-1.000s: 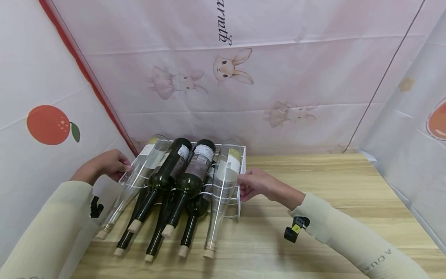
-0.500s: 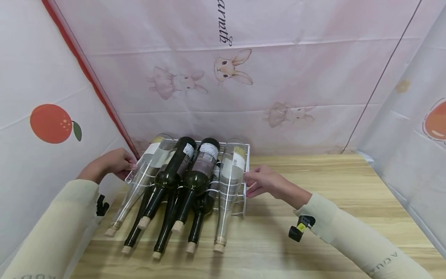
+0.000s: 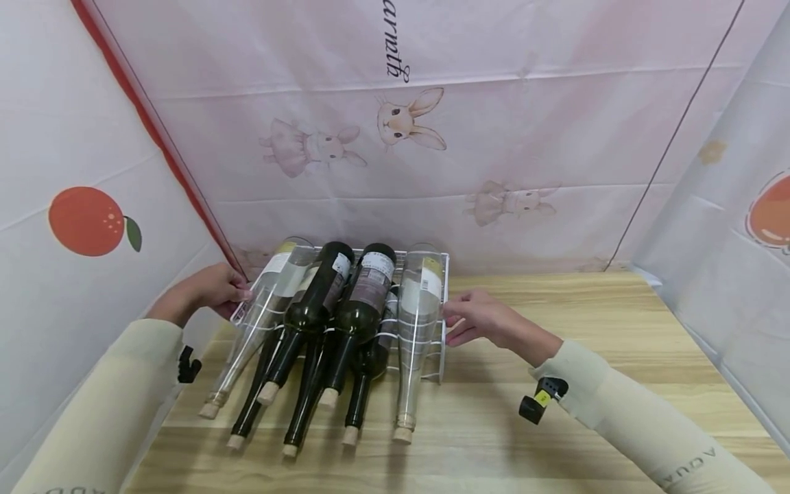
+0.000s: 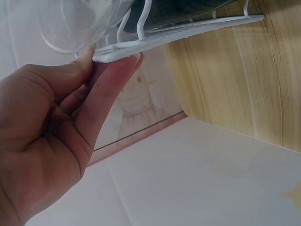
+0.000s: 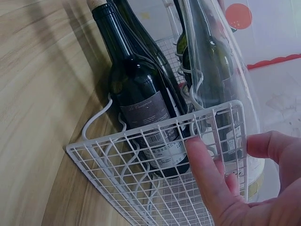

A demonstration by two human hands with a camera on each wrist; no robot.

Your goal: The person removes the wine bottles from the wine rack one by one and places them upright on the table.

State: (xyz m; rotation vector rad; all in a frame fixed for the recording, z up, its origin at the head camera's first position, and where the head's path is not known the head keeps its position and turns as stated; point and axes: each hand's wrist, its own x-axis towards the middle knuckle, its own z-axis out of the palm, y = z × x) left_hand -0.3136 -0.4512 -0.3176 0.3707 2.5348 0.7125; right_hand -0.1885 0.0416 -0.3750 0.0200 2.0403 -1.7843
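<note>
A white wire rack [image 3: 445, 288] holds corked wine bottles on two levels, their necks pointing toward me. On top, a clear bottle [image 3: 422, 302] lies at the right end, another clear bottle [image 3: 271, 281] at the left, and two dark green bottles [image 3: 369, 288] between them. Three dark bottles [image 3: 364, 367] lie underneath, partly hidden. My left hand [image 3: 216, 287] pinches the rack's upper left edge; in the left wrist view, thumb and fingers [image 4: 110, 84] close on the white wire. With thumb and fingers, my right hand [image 3: 484, 317] grips the upper right rail, index finger [image 5: 202, 162] against the side mesh.
The rack is on a light wood-grain table [image 3: 555, 412], near the pink rabbit-print back cloth [image 3: 494, 137]. A white cloth wall with an orange print [image 3: 86, 221] rises close at the left. Another white cloth wall [image 3: 728, 274] borders the right side.
The rack with its bottles has shifted to the right and slightly back across the table. Both hands have moved along with it, keeping their holds on its two ends.
</note>
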